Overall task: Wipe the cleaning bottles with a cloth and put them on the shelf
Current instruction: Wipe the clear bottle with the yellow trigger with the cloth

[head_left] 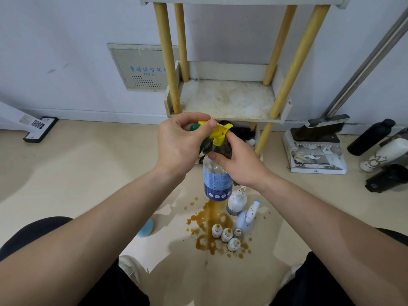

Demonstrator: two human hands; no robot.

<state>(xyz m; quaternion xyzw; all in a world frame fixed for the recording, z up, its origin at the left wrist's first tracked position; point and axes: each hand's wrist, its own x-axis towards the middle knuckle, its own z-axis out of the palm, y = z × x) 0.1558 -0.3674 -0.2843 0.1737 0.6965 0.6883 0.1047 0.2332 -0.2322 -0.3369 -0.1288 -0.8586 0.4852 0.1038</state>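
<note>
A clear spray bottle (217, 180) with a blue label and a yellow trigger head hangs above the floor in front of the shelf (229, 100). My left hand (180, 142) pinches the yellow trigger head from the left. My right hand (237, 161) grips a dark cloth (225, 149) wrapped round the bottle's neck. Below stand a white bottle (236, 202), a pale blue spray bottle (248, 216) and several small stained bottles (226, 236) in a brown spill (207, 217).
The shelf's lower board is stained and bare, with wooden posts at its corners. A dustpan with a brush (315, 149) sits to the right, beside dark and white bottles (379, 149). A blue round object (145, 228) lies on the floor at left.
</note>
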